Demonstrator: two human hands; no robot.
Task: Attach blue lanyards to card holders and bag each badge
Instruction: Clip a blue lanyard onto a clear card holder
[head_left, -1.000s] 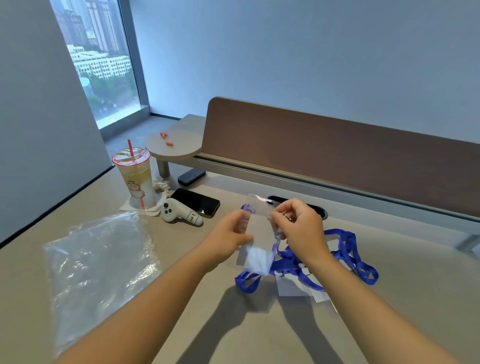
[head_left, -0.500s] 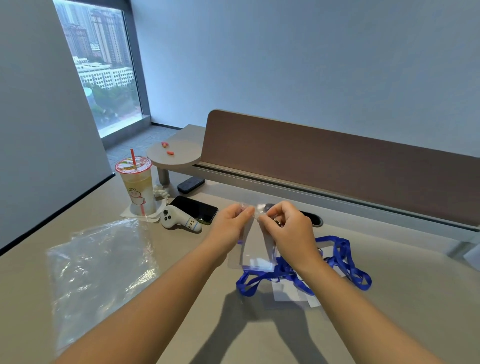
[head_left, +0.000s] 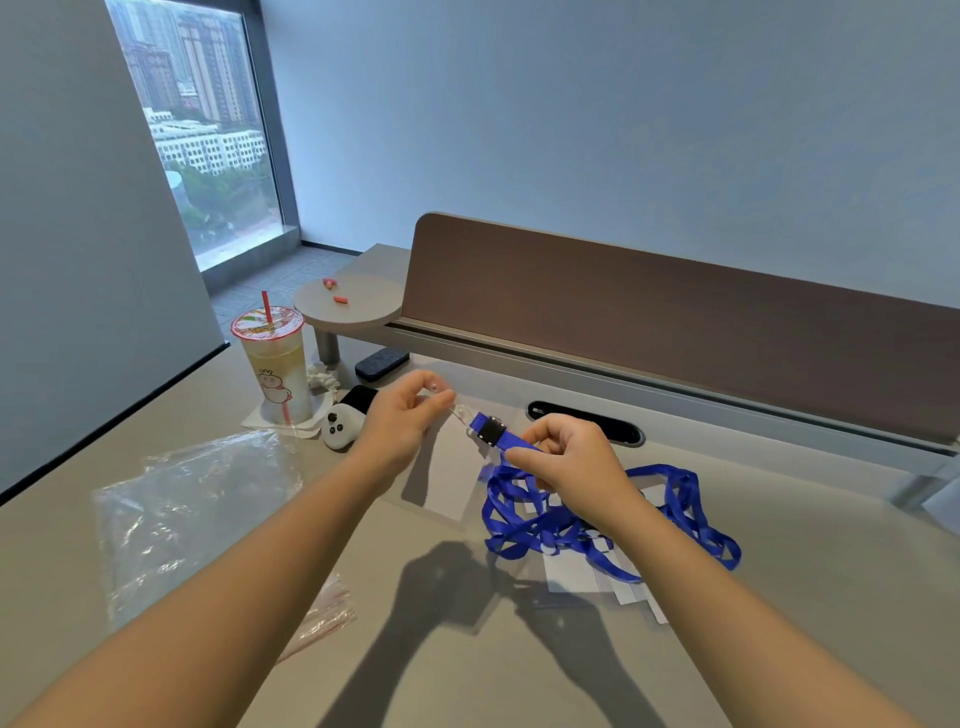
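A clear card holder (head_left: 444, 470) hangs above the table, and my left hand (head_left: 402, 418) pinches its top edge. My right hand (head_left: 569, 462) pinches the end of a blue lanyard (head_left: 501, 439) just behind its black buckle, with the clip end reaching toward the holder's top. The remaining blue lanyards (head_left: 613, 514) lie tangled on the table under my right wrist, on top of several more white card holders (head_left: 571, 574). A pile of clear plastic bags (head_left: 192, 514) lies flat at the left.
At the back left stand a drink cup with a red straw (head_left: 275, 364), a white controller (head_left: 340, 426), a black phone partly hidden by my left hand and a small black case (head_left: 382, 361). A brown divider panel (head_left: 675, 322) borders the table's far edge.
My hands have moved apart. The left keeps the holder's top; the right has drawn the blue lanyard's buckle end up out of the pile. The camera tilted slightly.
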